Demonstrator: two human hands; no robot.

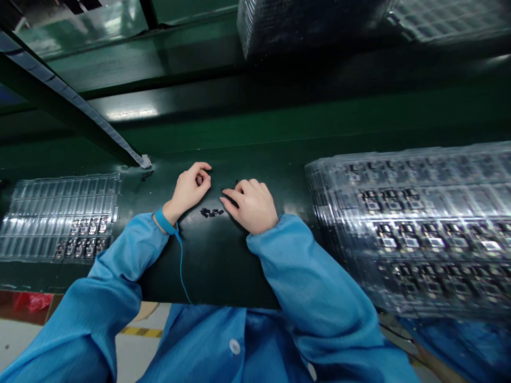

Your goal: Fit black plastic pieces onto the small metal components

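My left hand (190, 187) is above the dark green bench with its fingers curled. Its thumb and index fingertips are a little apart, and whatever lies inside the curled fingers is hidden. To its right, my right hand (254, 206) is palm down, thumb and index finger pointing left. A tiny black piece (223, 190) shows at the right index fingertip; how it is gripped is hard to see. Just below and between both hands lies a small pile of black pieces (211, 212). A blue wrist strap (163, 220) with a cord circles my left wrist.
Left stands a clear plastic tray (64, 197) partly filled with small electronic modules. On the right, a stack of similar trays (443, 199) holds more modules. A few black bits (147, 175) lie near a slanted post (101, 119). Behind runs a raised ledge with more trays (451, 18).
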